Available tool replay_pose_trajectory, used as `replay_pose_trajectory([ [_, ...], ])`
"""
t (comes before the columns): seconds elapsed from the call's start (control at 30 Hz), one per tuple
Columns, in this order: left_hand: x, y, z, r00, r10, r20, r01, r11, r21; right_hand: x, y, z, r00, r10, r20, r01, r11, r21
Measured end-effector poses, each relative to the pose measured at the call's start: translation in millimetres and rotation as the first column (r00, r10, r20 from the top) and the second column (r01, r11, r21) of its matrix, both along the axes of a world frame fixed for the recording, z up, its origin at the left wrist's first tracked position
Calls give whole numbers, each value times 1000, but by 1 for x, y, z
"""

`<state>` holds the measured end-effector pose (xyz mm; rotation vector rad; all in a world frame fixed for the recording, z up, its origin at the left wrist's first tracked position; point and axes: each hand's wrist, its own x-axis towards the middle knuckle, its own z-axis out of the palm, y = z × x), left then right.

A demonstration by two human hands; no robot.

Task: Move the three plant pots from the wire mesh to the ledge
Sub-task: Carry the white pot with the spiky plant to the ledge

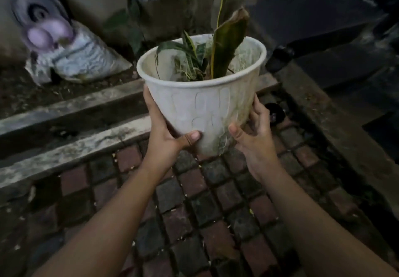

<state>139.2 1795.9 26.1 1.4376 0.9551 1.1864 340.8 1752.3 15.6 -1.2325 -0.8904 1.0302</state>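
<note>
Nearest, two bare forearms reach out over the brick paving (pixel 194 201). Both hands clasp a white plant pot (pixel 203 95) held in the air: the left hand (pixel 164 134) with its fingers clamped round the pot's left side, the right hand (pixel 252 138) pressed to the lower right. Beyond lie concrete ledges (pixel 71 125) and a white sack (pixel 86 61).

Single head view, close, looking forward and down, somewhat blurred.
</note>
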Motion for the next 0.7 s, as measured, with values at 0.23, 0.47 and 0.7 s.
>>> replay_pose_trajectory([
  [0.23,4,23,-178,999,6,-34,-9,997,-77,8,20,-186,999,18,-47,-22,997,-73],
  [0.47,8,59,-227,997,32,-72,-38,996,-86,14,61,-249,985,105,-140,-114,991,-64],
  [0.7,5,65,-208,985,92,-148,-107,990,-94,10,82,-252,961,119,-251,-123,992,-1],
])
